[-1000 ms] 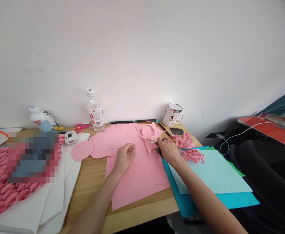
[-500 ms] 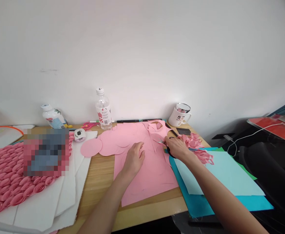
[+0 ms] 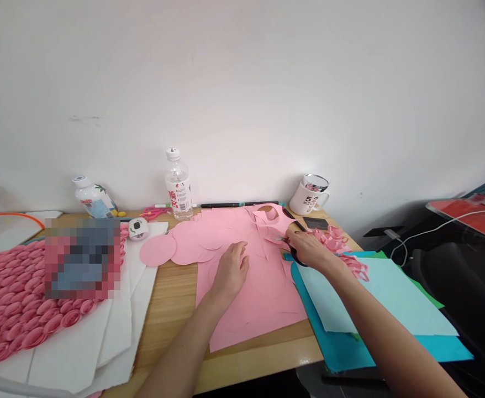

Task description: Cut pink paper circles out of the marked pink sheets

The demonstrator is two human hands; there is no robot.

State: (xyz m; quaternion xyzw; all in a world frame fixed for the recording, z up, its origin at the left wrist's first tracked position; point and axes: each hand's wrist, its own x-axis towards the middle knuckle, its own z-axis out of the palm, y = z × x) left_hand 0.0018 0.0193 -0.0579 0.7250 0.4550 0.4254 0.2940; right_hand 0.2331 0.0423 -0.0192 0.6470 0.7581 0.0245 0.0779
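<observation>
At the centre of the frame, a large flat sheet of pink paper (image 3: 263,315) is lying on the light wooden counter (image 3: 159,309), probably so that both arms are reaching it comfortably. Right of centre, the right hand (image 3: 311,248) is clamping its grip on one pair of black-handled metal scissors (image 3: 295,256); the blades are pointing left, seemingly for meeting the paper's cut edge. The left hand (image 3: 230,272) is hovering or resting over the sheet, I cannot tell which; its grip is standing slightly apart, with nothing visible inside, perhaps for steadying the paper. Left of centre, at least three round pink paper discs (image 3: 157,250) are overlapping, maybe for saving space. Behind, one clear plastic bottle (image 3: 179,190), one white plastic bottle (image 3: 95,199) and one white mug (image 3: 306,197) are standing along the wall, likely out of the arms' way.
</observation>
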